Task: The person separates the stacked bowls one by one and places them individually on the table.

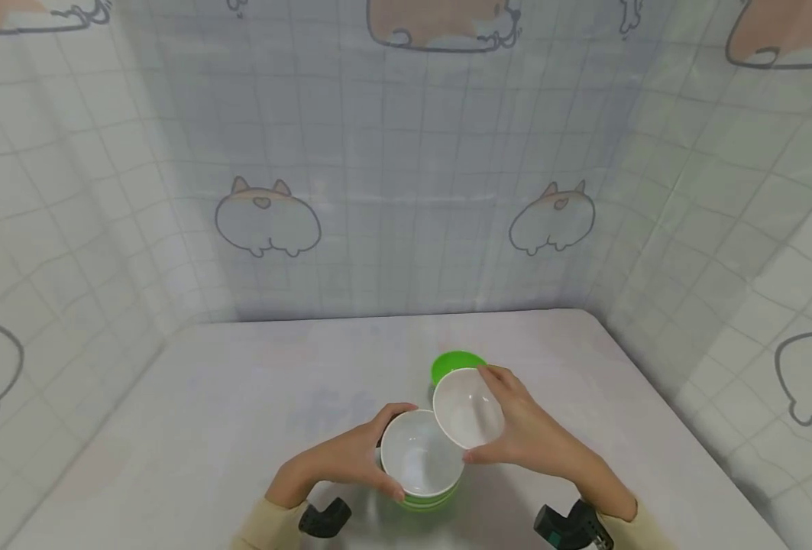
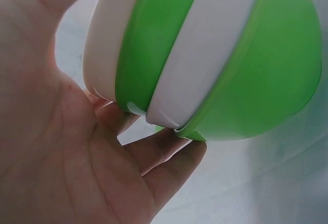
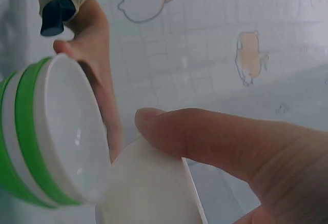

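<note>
Here's my left hand, wrapped round the side of the stack, thumb on the near side, fingers on the far side, spread about as wide as the bowls themselves. Looking up from that wrist, I count the bands: white, green, white, green, nested one in another, with my fingers curling in against their sides. The white one sits on top, its hollow facing up toward me. Whether the stack touches the counter I can't tell.

And over on the other side, my right hand has a white bowl, pinched across its rim, thumb near, fingers far, the gap between them filled by the bowl. It's tilted, mouth toward me, and it overlaps the stack's upper right edge from up here; touching or just beside, I can't say.

Just beyond the white bowl, there's a green bowl, partly hidden behind it, only the upper part showing. Pale sleeves come in from below, with a dark device at each wrist. All round the counter hangs a checked cloth, with plump dogs drawn on it.
</note>
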Demonstrator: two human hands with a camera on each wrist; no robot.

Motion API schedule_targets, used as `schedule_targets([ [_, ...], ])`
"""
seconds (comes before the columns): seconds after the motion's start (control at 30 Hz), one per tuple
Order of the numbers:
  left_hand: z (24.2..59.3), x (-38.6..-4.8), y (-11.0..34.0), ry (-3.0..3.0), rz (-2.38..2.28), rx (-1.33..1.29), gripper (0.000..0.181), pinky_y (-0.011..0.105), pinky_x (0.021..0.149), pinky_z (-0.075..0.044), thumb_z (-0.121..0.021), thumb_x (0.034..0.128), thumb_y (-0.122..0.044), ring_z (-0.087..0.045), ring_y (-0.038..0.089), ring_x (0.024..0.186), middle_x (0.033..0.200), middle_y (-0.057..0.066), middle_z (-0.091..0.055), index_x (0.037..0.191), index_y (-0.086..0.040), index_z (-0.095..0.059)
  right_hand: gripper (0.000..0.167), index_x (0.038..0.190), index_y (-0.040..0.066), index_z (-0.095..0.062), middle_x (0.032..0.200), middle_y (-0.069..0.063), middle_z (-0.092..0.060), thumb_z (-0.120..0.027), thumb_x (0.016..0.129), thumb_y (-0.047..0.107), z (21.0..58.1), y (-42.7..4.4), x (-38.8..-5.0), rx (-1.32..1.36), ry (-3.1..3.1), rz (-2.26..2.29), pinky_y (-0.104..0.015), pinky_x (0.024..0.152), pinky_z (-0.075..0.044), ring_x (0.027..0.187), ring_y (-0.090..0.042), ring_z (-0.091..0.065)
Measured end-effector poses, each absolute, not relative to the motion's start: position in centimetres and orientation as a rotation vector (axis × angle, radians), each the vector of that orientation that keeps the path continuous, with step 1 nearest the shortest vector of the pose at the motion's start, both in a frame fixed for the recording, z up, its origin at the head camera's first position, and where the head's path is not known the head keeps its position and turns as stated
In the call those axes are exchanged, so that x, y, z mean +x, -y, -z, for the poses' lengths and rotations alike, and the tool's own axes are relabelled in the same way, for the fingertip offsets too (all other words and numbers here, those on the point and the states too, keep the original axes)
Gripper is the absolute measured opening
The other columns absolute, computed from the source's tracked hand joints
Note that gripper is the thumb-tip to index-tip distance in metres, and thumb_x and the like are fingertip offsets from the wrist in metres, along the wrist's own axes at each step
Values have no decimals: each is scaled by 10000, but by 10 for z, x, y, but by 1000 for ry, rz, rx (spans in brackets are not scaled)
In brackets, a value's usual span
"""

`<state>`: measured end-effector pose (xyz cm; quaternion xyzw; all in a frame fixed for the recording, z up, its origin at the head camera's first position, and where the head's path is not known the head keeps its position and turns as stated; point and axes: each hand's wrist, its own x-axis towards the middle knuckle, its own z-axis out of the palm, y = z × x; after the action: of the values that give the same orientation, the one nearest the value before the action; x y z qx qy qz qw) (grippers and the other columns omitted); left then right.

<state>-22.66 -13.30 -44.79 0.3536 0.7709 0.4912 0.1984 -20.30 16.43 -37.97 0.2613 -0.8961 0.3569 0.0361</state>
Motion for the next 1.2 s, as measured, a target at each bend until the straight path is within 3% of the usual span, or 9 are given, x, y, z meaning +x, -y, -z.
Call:
schedule_targets([
  [0.43, 443, -221, 132, -2276, -1313, 978, 1018, 329, 952, -417, -881, 705, -298, -493, 133, 1186, 1344, -54, -479, 1484, -246, -228, 1192, 1432, -139, -293, 1400, -291, -334, -907, 593, 443, 404, -192, -204, 602, 2820, -1049, -604, 941, -392, 1239, -435, -395],
  [0.63, 444, -221, 132, -2303, -1296, 955, 1019, 328, 943, -421, -884, 695, -306, -499, 128, 1171, 1332, -54, -483, 1478, -275, -234, 1168, 1416, -152, -309, 1364, -302, -357, -922, 571, 373, 424, -196, -207, 539, 2822, -1067, -596, 951, -381, 1221, -441, -394],
  [1.2, 443, -215, 130, -2271, -1314, 969, 1019, 328, 951, -421, -881, 702, -311, -496, 126, 1181, 1347, -65, -469, 1479, -273, -223, 1222, 1418, -165, -285, 1372, -308, -339, -928, 537, 384, 455, -199, -210, 441, 2836, -1120, -570, 956, -393, 1234, -439, -387],
])
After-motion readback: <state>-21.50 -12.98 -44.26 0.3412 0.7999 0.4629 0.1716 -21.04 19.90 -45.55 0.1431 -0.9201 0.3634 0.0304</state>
